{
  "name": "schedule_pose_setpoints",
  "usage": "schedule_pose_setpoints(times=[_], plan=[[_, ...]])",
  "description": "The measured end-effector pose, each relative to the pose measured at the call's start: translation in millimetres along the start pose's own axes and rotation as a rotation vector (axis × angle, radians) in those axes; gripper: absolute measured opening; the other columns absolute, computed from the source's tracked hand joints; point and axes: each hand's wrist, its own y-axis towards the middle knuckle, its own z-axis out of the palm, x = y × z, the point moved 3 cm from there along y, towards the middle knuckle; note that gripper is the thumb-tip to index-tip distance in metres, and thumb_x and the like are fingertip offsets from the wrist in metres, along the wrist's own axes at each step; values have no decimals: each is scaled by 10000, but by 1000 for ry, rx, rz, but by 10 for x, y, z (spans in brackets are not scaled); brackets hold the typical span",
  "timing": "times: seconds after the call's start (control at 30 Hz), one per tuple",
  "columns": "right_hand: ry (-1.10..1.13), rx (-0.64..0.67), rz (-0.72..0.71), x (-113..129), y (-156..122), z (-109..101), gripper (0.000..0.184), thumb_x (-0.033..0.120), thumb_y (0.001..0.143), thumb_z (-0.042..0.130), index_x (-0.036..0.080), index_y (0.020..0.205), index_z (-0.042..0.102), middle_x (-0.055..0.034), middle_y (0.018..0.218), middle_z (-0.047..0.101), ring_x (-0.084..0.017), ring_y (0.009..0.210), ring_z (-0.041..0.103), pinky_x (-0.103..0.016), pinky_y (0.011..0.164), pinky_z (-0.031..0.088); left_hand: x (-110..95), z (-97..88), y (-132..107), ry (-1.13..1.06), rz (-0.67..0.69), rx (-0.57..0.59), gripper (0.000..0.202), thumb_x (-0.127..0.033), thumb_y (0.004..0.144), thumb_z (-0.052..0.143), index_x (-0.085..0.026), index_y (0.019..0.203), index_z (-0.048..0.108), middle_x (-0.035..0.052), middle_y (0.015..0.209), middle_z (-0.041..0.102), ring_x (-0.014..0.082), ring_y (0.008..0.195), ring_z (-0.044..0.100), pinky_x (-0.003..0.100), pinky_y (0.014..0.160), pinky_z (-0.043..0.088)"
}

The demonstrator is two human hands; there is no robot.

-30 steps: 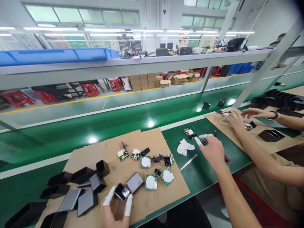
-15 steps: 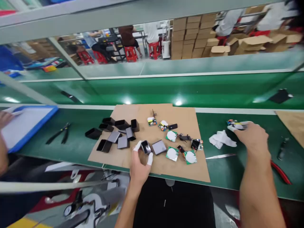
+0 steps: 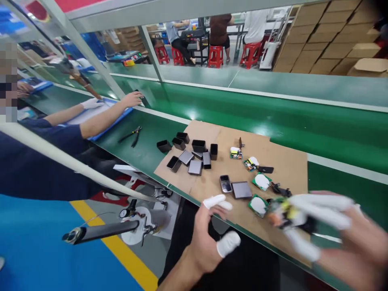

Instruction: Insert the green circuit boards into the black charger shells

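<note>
My right hand (image 3: 339, 230), in white finger cots and smeared by motion, grips a small circuit board (image 3: 281, 212) with yellow and white parts above the cardboard sheet. Close to the bench's front edge, my left hand (image 3: 209, 234) is empty, its thumb and fingers spread apart. Just beyond it on the cardboard (image 3: 209, 190) stand a small black case (image 3: 225, 183) with a shiny inside and a grey-faced case (image 3: 241, 189). Green boards with white round pads (image 3: 258, 205) and boards with coloured components (image 3: 251, 163) lie to the right.
Several open black housings (image 3: 199, 146) and grey-faced ones (image 3: 195, 167) are grouped at the left of the cardboard. Pliers (image 3: 135, 136) rest on the green bench. A co-worker's hand (image 3: 132, 99) touches a black item at the divider. A pale pole (image 3: 75, 163) crosses the left side.
My view has swung left. My right hand has carried the circuit board from the bench's right side to over the cardboard. My left hand has let go of the small black case and drawn back.
</note>
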Motion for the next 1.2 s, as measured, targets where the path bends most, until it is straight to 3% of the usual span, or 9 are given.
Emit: schedule_pose_setpoints(times=[0.1,0.17,0.33,0.53,0.73,0.8,0.87,1.0,1.2], plan=[[-82,444,-508,537,-133,656,642,286,853,866,503,1436,711,1,1255,832,-340,1110,797,-628,1102,585,-156,-82,-139,-298,-246,43,709,-440,875,911,-261,1480,588,158,1242,772,288,1061,803,414,919,694],[-138,464,-586,744,-247,976,636,230,899,815,470,1473,680,-12,1357,804,-337,1225,754,-630,1193,494,-133,-217,-139,-353,-370,-71,485,-382,894,902,-244,1306,687,127,1190,800,274,1089,816,386,964,688],[143,-63,-9,920,-605,1557,456,322,815,921,401,1239,776,-82,1192,800,-358,1070,735,-628,1017,597,70,-614,12,-238,-205,-435,319,-273,944,846,-254,1226,699,58,1112,772,211,1011,819,332,908,694],[870,159,601,950,-730,2248,506,420,782,956,257,1236,803,-117,1211,840,-315,1049,817,-437,925,692,57,-754,100,146,385,-251,421,-111,941,769,-309,1307,712,81,1182,668,251,1087,793,390,896,721],[792,-353,537,641,-708,1840,552,376,707,993,296,1214,788,-97,1231,841,-346,1094,818,-523,947,689,11,-786,542,319,562,-89,833,-335,806,881,-225,1546,513,140,1196,698,326,1092,754,504,933,684],[723,-521,494,454,-770,1532,558,349,680,1001,307,1193,784,-75,1227,832,-335,1117,803,-526,957,684,53,-861,923,358,560,-32,707,-362,831,842,-219,1465,564,136,1206,696,325,1123,728,494,950,654],[671,-602,494,260,-849,1246,546,305,658,1006,295,1159,790,-66,1224,822,-321,1123,789,-505,957,681,137,-1001,1377,502,339,-232,494,-378,912,776,-209,1343,603,133,1207,663,316,1142,698,499,991,615],[606,-600,474,-8,-979,894,478,267,698,972,279,1140,789,-58,1169,835,-304,1051,792,-479,904,686,265,-946,2033,872,-45,-137,615,-563,894,802,-159,1310,599,194,1270,660,419,1243,661,577,1081,527],[627,-526,441,-120,-1047,795,551,236,608,995,304,1124,814,-61,1095,851,-340,942,809,-485,766,709,333,-699,2204,921,-178,-105,533,-521,889,798,-168,1247,620,192,1241,696,426,1145,732,548,1009,551]])
